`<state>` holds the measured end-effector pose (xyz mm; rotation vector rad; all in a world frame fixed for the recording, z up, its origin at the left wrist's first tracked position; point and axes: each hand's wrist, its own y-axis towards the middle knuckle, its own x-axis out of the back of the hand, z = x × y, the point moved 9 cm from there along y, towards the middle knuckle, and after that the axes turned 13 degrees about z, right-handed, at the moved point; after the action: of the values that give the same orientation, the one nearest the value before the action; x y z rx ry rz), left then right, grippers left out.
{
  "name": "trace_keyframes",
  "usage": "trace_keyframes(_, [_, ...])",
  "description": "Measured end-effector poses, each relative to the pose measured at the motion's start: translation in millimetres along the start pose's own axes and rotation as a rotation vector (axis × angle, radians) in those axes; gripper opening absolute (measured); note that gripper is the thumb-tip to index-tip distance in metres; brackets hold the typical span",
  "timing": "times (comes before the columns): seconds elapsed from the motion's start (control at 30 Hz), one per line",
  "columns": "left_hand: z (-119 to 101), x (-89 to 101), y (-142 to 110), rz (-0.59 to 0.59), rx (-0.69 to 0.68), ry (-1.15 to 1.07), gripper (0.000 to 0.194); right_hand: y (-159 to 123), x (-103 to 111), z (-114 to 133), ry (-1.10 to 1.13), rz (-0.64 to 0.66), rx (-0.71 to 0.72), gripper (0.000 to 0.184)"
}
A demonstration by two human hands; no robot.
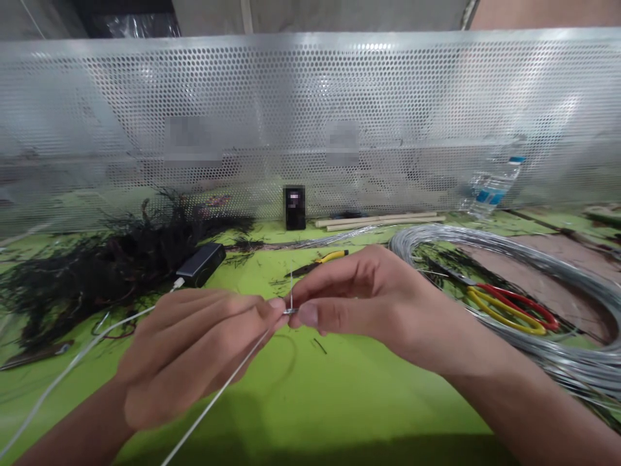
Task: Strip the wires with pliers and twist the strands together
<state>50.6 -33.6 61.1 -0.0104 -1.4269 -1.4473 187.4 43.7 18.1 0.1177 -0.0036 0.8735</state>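
My left hand (pixel 194 349) and my right hand (pixel 369 304) meet over the middle of the green table. Both pinch a thin silvery wire (pixel 291 312), thumbs and fingertips pressed close together. A short end of it sticks up between them. From under my left hand a straight pale length (pixel 218 395) slants down to the bottom edge; whether it is the same wire is hidden by my fingers. Just beyond my right fingers lie pliers (pixel 327 257) with yellow handles, partly covered by that hand.
A big coil of wire (pixel 557 252) lies at right, with red-and-yellow-handled scissors (pixel 514 307) inside. Black bristly fibres (pixel 111 252) heap at left beside a power bank (pixel 201 264) with a white cable (pixel 92 346). Behind stand a phone (pixel 295 217), bottle (pixel 490 194) and perforated metal panel (pixel 272 90).
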Motion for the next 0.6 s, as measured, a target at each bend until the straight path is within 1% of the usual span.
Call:
trace_keyframes(0.1, [-4.6, 1.8, 3.3, -0.056, -0.056, 0.054, 0.004, 4.0, 4.9, -1.9, 0.037, -0.022, 0.056, 0.009])
trace_keyframes(0.2, [-1.6, -0.7, 6.6, -0.023, -0.011, 0.034, 0.008, 5.3, 9.4, 1.3, 0.040, -0.041, 0.144, 0.010])
trace_keyframes(0.27, [0.6, -1.2, 7.9, 0.003, 0.029, 0.017, 0.010, 3.1, 11.7, 8.3, -0.047, -0.080, 0.218, 0.010])
trace_keyframes(0.37, [3.5, -1.5, 10.6, 0.044, 0.086, 0.036, 0.014, -5.4, 8.4, 28.1, -0.313, -0.156, 0.391, 0.015])
trace_keyframes(0.47, [7.0, 1.6, 13.9, 0.048, 0.138, 0.032, 0.016, -20.2, -5.7, 50.4, -0.688, -0.222, 0.643, 0.021])
trace_keyframes(0.53, [11.5, 2.3, 16.3, 0.062, 0.187, -0.055, 0.015, -31.0, -16.8, 57.3, -0.947, -0.256, 0.796, 0.021])
trace_keyframes(0.6, [14.9, -0.1, 19.0, 0.099, 0.226, -0.172, 0.016, -38.3, -25.8, 56.7, -1.184, -0.267, 0.893, 0.019])
